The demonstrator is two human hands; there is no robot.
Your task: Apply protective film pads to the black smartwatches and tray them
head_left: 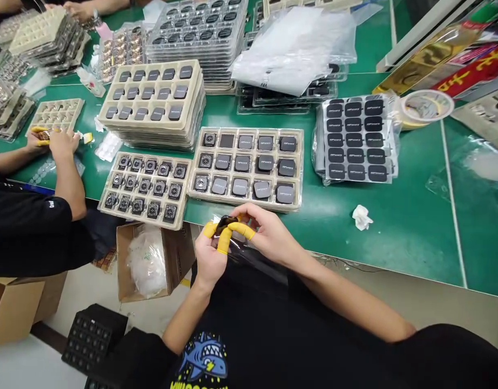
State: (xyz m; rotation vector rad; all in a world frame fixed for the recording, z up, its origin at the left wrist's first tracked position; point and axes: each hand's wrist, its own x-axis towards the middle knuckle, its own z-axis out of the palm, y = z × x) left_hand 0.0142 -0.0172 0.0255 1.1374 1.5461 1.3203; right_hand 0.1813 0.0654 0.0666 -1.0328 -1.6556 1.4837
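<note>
My left hand (212, 254) and my right hand (262, 231) meet just off the table's front edge, yellow covers on several fingertips. Between them they pinch a small dark glossy piece (225, 222), probably a watch body; its details are too small to tell. Behind my hands lies a beige tray (300, 202) of watch bodies and square grey-black pieces, with one dark square compartment in its back row. To its left, a second tray (146, 222) is filled with black watch bodies. At the right sits a stack of sheets bearing black square stickers (355, 140).
Stacked trays (163, 129) and a plastic-covered stack (289, 48) stand behind. A tape roll (426, 107) and crumpled tissue (361, 218) are at the right. An open carton (168, 259) is below the table edge. A co-worker's hands (60, 140) work at the left.
</note>
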